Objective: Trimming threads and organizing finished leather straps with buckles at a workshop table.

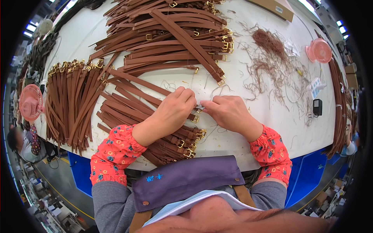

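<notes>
White worktable lay heaped with brown leather straps.
Left hand and right hand pinched a small silvery tool between their fingertips, its long axis running hand to hand, above a gold-buckled strap.

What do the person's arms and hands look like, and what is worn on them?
Both hands, the left hand and the right hand, are bare, with no gloves. Each forearm wears a red flowered sleeve cover with gathered ends, over a grey long sleeve.
</notes>
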Motion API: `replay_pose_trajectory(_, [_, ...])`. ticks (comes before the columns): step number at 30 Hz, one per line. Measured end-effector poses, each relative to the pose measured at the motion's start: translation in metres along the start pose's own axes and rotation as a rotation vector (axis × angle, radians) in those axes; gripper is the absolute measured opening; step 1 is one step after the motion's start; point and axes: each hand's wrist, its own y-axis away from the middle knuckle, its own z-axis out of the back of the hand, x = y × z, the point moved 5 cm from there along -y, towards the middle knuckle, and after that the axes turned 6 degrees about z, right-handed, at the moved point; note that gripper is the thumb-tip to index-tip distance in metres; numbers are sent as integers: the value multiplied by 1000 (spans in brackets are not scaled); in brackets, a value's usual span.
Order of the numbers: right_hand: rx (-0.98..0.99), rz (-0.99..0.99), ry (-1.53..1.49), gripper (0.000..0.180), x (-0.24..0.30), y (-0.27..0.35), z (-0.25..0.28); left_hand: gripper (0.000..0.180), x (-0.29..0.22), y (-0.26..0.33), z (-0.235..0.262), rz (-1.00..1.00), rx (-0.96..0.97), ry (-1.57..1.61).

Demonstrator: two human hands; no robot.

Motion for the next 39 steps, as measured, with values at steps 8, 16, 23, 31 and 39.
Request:
replay_pose_trajectory(8, [-3,-69,-63,14,1,3,-2,12,6,-2,-8,49,22,69])
replay_pose_trajectory(16, [-6,-77,-58,13,4,3,-2,13,8,-3,-8,69,55,97])
replay_pose_trajectory(23, [-2,-42,71,10,13,0,-1,13,10,-2,-9,65,68,93])
replay_pose_trajectory(31, [17,-76,8,14,7,3,-7,9,26,-2,-10,134,9,290])
replay_pose_trajectory(39, [16,-123,-141,14,-3,6,-10,14,57,4,33,345,-306,432])
